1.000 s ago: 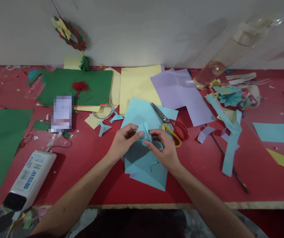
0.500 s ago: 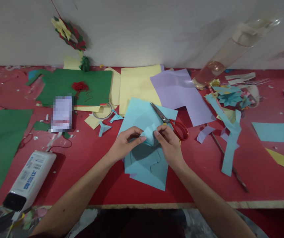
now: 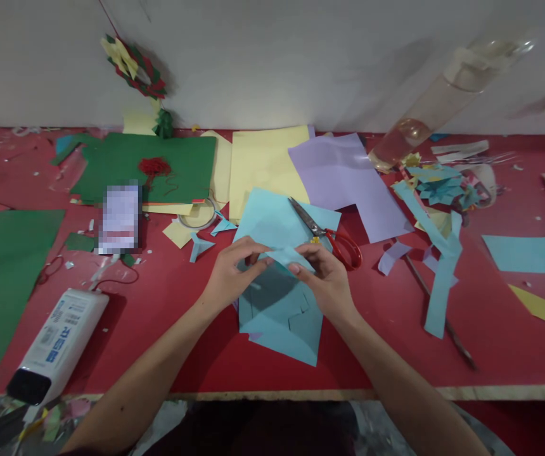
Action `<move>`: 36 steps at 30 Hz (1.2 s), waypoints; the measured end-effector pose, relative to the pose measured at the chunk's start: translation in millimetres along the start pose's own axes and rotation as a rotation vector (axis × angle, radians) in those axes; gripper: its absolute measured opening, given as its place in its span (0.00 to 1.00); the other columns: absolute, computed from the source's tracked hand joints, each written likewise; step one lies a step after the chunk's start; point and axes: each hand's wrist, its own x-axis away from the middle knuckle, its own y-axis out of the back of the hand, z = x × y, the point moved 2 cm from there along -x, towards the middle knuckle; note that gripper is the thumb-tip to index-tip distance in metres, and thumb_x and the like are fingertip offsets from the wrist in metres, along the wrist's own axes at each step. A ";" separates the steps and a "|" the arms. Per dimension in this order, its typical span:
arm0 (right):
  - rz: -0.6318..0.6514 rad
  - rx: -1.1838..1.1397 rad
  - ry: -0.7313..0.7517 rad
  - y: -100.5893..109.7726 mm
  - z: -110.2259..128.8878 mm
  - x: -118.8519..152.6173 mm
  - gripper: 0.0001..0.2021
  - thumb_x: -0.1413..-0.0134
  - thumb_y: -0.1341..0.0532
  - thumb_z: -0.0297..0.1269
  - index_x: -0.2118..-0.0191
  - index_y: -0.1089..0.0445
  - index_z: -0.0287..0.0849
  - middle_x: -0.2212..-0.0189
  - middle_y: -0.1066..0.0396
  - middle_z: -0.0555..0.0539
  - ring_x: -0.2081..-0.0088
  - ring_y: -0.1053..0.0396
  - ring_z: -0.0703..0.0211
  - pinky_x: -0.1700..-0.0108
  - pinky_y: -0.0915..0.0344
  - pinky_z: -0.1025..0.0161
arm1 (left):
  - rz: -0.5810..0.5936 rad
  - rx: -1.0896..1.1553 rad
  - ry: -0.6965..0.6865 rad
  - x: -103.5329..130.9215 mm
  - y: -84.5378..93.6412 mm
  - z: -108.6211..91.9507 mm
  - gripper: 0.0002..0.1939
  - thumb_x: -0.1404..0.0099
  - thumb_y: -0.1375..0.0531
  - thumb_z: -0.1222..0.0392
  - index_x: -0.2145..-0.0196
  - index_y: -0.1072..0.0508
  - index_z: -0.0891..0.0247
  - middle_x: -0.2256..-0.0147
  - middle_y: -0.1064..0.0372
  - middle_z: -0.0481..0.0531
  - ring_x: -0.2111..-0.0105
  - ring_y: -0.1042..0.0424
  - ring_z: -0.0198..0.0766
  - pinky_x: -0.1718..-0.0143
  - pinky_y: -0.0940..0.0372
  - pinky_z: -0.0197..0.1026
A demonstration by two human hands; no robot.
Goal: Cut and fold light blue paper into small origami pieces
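A small folded piece of light blue paper (image 3: 286, 256) is held up between both hands. My left hand (image 3: 235, 271) pinches its left end with thumb and fingers. On the other side my right hand (image 3: 326, 273) grips the right end, thumb in front and fingers behind. Beneath them lies a blue paper sheet (image 3: 277, 316) with cuts in it, on top of other blue paper. Red-handled scissors (image 3: 310, 218) rest just beyond my right hand, blades pointing away to the left. Two small folded blue paper pieces (image 3: 201, 246) sit left of the sheet.
Green sheets (image 3: 187, 158), yellow paper (image 3: 267, 158) and purple paper (image 3: 343, 171) lie along the wall. A phone (image 3: 118, 218) is cabled to a white power bank (image 3: 58, 345) at left. A tilted bottle (image 3: 424, 114), blue strips (image 3: 445, 278) and a stick (image 3: 453, 335) are at right.
The blue paper piece has turned from standing upright to lying flatter and wider between the fingers. Both hands have shifted slightly with it and still hold it.
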 end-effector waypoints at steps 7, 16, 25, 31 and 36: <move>-0.059 0.445 0.633 4.8 15.3 3.2 0.13 0.47 0.38 0.24 0.62 0.24 0.53 0.68 0.23 0.49 0.63 0.27 0.51 0.60 0.29 0.48 | 0.155 0.103 0.067 1.9 4.4 -3.1 0.09 0.37 0.40 0.64 0.60 0.23 0.61 0.60 0.24 0.53 0.62 0.26 0.37 0.59 0.31 0.37; -0.110 0.615 0.854 8.3 15.0 6.3 0.18 0.49 0.36 0.25 0.60 0.23 0.62 0.66 0.25 0.51 0.60 0.29 0.49 0.61 0.28 0.48 | 0.165 0.133 -0.089 4.0 9.2 0.3 0.08 0.41 0.36 0.67 0.64 0.20 0.59 0.62 0.22 0.54 0.53 0.25 0.43 0.51 0.32 0.42; -0.059 0.374 0.618 16.5 5.4 2.1 0.13 0.46 0.34 0.32 0.60 0.22 0.62 0.50 0.32 0.47 0.49 0.33 0.46 0.55 0.28 0.45 | 0.150 0.245 -0.096 4.6 14.2 3.7 0.11 0.40 0.34 0.68 0.60 0.21 0.58 0.57 0.24 0.54 0.55 0.25 0.40 0.52 0.30 0.40; -0.025 0.376 0.706 15.2 5.4 1.3 0.13 0.45 0.34 0.34 0.57 0.23 0.61 0.59 0.29 0.47 0.59 0.29 0.51 0.62 0.30 0.51 | 0.127 0.257 -0.113 3.9 12.8 7.5 0.18 0.41 0.35 0.70 0.54 0.23 0.59 0.54 0.25 0.54 0.53 0.25 0.38 0.50 0.30 0.38; -0.057 0.385 0.762 13.2 7.6 0.6 0.12 0.45 0.34 0.30 0.58 0.22 0.55 0.61 0.29 0.47 0.61 0.28 0.53 0.62 0.31 0.53 | 0.092 0.190 -0.206 3.9 14.2 7.8 0.18 0.41 0.34 0.68 0.53 0.24 0.59 0.54 0.24 0.56 0.52 0.25 0.40 0.51 0.29 0.39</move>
